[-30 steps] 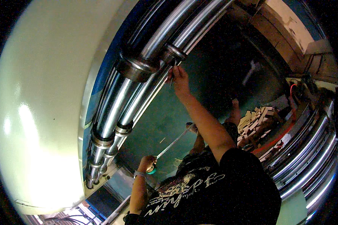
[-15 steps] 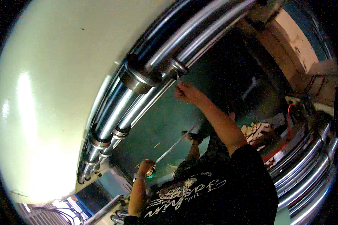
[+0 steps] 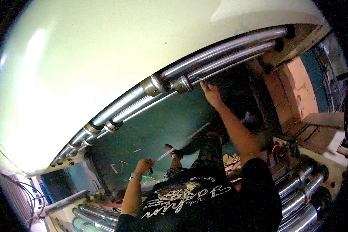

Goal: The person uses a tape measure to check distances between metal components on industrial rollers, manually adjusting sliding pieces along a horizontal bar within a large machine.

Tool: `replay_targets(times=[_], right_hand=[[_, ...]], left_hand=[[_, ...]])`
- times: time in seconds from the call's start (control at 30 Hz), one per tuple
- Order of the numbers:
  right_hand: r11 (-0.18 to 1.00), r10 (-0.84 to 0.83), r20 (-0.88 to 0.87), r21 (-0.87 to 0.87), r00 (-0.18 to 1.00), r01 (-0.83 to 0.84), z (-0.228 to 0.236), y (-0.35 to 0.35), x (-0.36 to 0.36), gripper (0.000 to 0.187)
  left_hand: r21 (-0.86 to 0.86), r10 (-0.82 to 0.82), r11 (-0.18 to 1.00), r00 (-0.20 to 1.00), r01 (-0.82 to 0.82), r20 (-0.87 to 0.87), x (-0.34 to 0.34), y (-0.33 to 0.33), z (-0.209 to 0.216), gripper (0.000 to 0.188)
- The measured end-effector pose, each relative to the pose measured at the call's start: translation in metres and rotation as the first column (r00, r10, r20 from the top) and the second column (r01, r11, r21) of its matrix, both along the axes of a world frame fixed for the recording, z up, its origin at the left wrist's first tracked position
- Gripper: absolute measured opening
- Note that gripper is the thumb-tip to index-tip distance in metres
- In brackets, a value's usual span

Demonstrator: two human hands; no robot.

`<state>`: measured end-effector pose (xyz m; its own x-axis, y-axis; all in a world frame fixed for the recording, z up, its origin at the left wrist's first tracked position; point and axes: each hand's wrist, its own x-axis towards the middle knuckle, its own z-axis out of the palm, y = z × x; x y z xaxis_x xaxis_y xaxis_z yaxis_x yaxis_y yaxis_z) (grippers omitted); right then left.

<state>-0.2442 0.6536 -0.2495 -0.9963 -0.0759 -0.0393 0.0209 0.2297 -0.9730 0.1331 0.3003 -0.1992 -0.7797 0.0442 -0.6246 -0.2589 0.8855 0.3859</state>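
My left hand (image 3: 144,166) is closed around a tape measure (image 3: 147,175), its greenish case mostly hidden by the fingers. From there the pale tape blade (image 3: 167,153) runs out over the floor, past my foot, towards the upper right. My raised right hand (image 3: 210,92) pinches a small, thin, shiny metal tool (image 3: 200,79), too small to name exactly. That tool is beside the right end of a metal collar (image 3: 182,84) on a steel bar (image 3: 232,58). A second, larger collar (image 3: 154,86) sits on the neighbouring bar to the left.
A large cream machine body (image 3: 104,50) curves above the bars. More steel bars (image 3: 295,183) run behind me at the lower right. Wood scraps (image 3: 232,162) lie in a heap beside my legs, and thin strips (image 3: 114,168) lie on the green floor (image 3: 123,141).
My view has turned, so the bars now lie flatter. My right hand with the thin tool has shifted right along the bar, away from the collar. The left hand keeps the tape measure.
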Motion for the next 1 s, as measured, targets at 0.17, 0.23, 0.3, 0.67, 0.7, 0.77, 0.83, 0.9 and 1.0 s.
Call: replay_targets(times=[0.17,0.23,0.3,0.67,0.7,0.77,0.83,0.9,1.0], right_hand=[[0.68,0.373,0.673,-0.666,0.639,0.305,0.001,-0.048,0.012,0.033],[0.595,0.429,0.639,-0.732,0.638,0.332,-0.001,-0.06,0.008,0.029],[0.553,0.437,0.631,-0.75,0.641,0.362,0.001,-0.059,0.01,0.027],[0.462,0.565,0.572,-0.817,0.595,0.346,-0.026,-0.092,0.008,0.019],[0.477,0.543,0.576,-0.81,0.611,0.339,-0.02,-0.098,0.015,0.021],[0.457,0.515,0.546,-0.827,0.661,0.327,-0.009,-0.114,0.027,0.023],[0.43,0.52,0.547,-0.831,0.656,0.352,-0.005,-0.119,0.034,0.025],[0.5,0.415,0.575,-0.792,0.705,0.352,-0.015,-0.125,0.028,0.024],[0.496,0.387,0.66,-0.738,0.644,0.458,-0.003,-0.13,0.035,0.024]], left_hand=[[-0.029,0.304,0.953,0.949,-0.303,0.085,0.004,0.023,0.043,0.027],[-0.002,0.261,0.965,0.964,-0.261,0.045,0.036,0.0,0.023,0.027],[0.093,0.443,0.893,0.896,-0.441,-0.001,0.047,0.001,0.029,0.027],[0.097,0.536,0.844,0.834,-0.528,-0.13,0.012,-0.045,0.03,0.023],[0.083,0.539,0.842,0.84,-0.534,-0.065,0.011,-0.045,0.038,0.023],[-0.019,0.322,0.943,0.928,-0.331,-0.185,0.032,-0.079,0.01,0.022],[0.104,0.566,0.824,0.818,-0.557,-0.105,0.03,-0.074,0.014,0.021],[0.242,0.625,0.773,0.77,-0.586,-0.132,0.027,-0.074,0.02,0.021],[0.319,0.681,0.716,0.722,-0.62,-0.126,0.039,-0.077,0.017,0.02]])
